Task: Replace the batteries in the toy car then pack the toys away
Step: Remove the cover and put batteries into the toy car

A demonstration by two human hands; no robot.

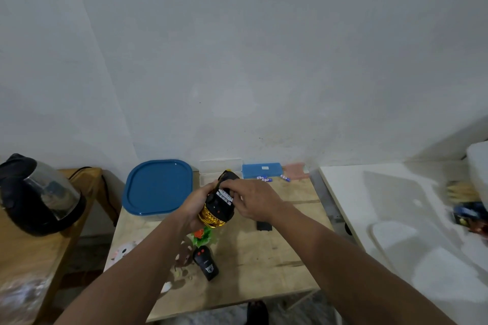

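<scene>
A person is holding a black and gold toy car (pixel 217 204) upside down above a wooden table (pixel 264 258), the left hand (pixel 196 206) gripping it from the side with fingers curled around its body while the right hand (pixel 254 203) is pinching at the open battery slot on its underside, where white-labelled batteries (pixel 225 196) are showing. Just beyond the fingers, loose batteries (pixel 264 179) are lying by a blue case (pixel 261 169) and a blue-lidded container (pixel 158 187). Below the hands, a black remote control (pixel 206 262) and a small black cover (pixel 264 225) are resting on the table.
</scene>
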